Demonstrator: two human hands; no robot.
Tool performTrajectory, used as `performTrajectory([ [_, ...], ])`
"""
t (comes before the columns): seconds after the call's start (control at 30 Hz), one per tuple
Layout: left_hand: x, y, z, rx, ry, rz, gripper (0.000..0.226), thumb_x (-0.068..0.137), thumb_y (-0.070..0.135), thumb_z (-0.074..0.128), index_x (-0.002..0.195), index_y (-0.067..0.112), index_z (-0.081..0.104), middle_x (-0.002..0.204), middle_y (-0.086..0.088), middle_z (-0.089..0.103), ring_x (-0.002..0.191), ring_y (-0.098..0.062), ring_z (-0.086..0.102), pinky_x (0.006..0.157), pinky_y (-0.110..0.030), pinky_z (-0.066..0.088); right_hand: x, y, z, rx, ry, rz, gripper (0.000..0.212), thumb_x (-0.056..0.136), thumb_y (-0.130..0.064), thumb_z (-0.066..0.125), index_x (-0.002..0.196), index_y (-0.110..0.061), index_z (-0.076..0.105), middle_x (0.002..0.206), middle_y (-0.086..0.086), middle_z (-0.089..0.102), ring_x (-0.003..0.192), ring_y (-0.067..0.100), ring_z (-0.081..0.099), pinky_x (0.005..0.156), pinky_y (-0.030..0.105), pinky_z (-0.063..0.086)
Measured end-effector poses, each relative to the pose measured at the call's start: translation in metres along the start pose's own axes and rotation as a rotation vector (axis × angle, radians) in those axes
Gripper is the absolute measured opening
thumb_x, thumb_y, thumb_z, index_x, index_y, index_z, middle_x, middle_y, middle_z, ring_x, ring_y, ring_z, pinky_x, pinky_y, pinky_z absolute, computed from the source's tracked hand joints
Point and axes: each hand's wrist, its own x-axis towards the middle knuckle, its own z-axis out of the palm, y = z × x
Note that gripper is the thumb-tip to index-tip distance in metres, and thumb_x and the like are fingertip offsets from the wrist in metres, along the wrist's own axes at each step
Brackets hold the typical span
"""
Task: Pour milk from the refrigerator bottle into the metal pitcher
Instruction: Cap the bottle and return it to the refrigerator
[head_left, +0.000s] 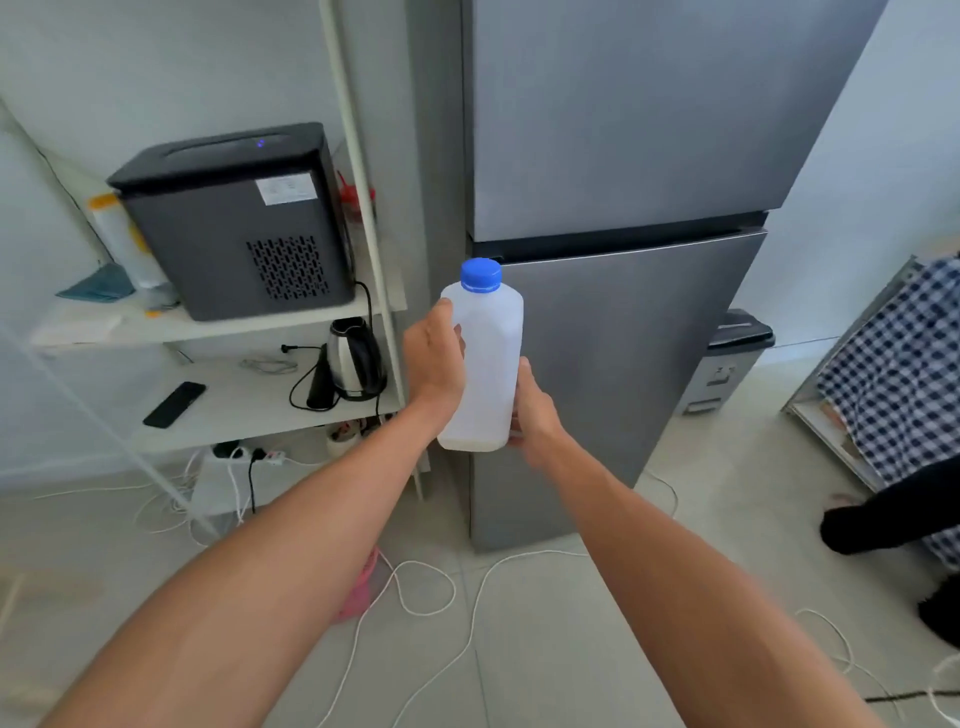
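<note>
Translucent bottle (485, 364) upright, left hand (434, 364) side, right hand (532, 415) base.

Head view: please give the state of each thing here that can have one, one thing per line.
milk bottle: upright, held in both hands, almost empty
blue cap: on the bottle, closed
refrigerator: both doors shut
left hand: fingers closed on the bottle's side
right hand: closed on the bottle near its base
black machine: lid shut, blue light on
kettle: upright on the lower shelf
</note>
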Motion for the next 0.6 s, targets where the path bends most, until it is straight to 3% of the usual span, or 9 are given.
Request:
performTrajectory([
  [0.1,0.011,0.001,-0.012,0.009,0.02,0.018,0.038,0.093,0.03,0.046,0.061,0.024,0.025,0.059,0.001,0.027,0.056,-0.016,0.023,0.057,-0.035,0.02,0.008,-0.001,0.013,-0.024,-0.009,-0.001,0.07,0.096,-0.072,0.038,0.113,-0.015,0.076,0.106,0.008,0.08,0.101,0.029,0.076,0.089,0.043,0.062],
  [0.17,0.018,0.001,-0.017,0.013,0.025,0.026,0.039,0.092,0.031,0.047,0.058,0.026,0.027,0.059,0.001,0.029,0.057,-0.017,0.024,0.058,-0.036,0.019,0.012,-0.005,0.019,-0.038,0.0,-0.005,0.069,0.097,-0.071,0.038,0.111,-0.014,0.075,0.108,0.01,0.079,0.102,0.029,0.074,0.084,0.041,0.062],
  [0.23,0.026,0.001,-0.021,0.006,0.031,0.031,0.04,0.091,0.032,0.047,0.057,0.026,0.028,0.059,0.001,0.029,0.057,-0.017,0.024,0.058,-0.036,0.019,0.014,-0.017,0.02,-0.089,0.054,-0.047,0.064,0.101,-0.067,0.035,0.089,-0.013,0.067,0.087,0.004,0.071,0.079,0.022,0.067,0.067,0.032,0.05],
  [0.27,0.029,0.001,-0.023,-0.001,0.033,0.032,0.039,0.092,0.032,0.047,0.059,0.026,0.028,0.059,0.001,0.029,0.057,-0.017,0.024,0.058,-0.036,0.019,0.017,-0.026,0.019,-0.127,0.107,-0.088,0.06,0.102,-0.064,0.034,0.077,-0.014,0.055,0.076,0.0,0.058,0.067,0.018,0.054,0.063,0.031,0.041],
  [0.37,0.039,-0.001,-0.027,-0.02,0.036,0.026,0.037,0.094,0.032,0.048,0.064,0.024,0.027,0.06,0.001,0.028,0.057,-0.016,0.024,0.057,-0.036,0.018,0.031,-0.07,0.016,-0.203,0.219,-0.249,0.052,0.104,-0.057,0.034,0.072,-0.016,0.035,0.072,-0.002,0.039,0.063,0.018,0.036,0.062,0.032,0.034],
  [0.5,0.048,-0.003,-0.027,-0.01,0.052,0.022,0.038,0.091,0.035,0.049,0.06,0.025,0.031,0.059,0.004,0.033,0.057,-0.016,0.028,0.058,-0.034,0.023,0.057,-0.129,0.017,-0.295,0.241,-0.422,0.049,0.102,-0.057,0.035,0.078,-0.015,0.041,0.079,0.001,0.049,0.077,0.024,0.055,0.068,0.033,0.04],
  [0.6,0.052,-0.002,-0.025,-0.003,0.054,0.03,0.037,0.089,0.036,0.05,0.058,0.026,0.031,0.059,0.002,0.032,0.058,-0.017,0.028,0.058,-0.035,0.022,0.075,-0.157,0.023,-0.398,0.196,-0.462,0.049,0.105,-0.053,0.034,0.081,-0.012,0.042,0.081,0.004,0.048,0.079,0.022,0.051,0.07,0.034,0.038],
])
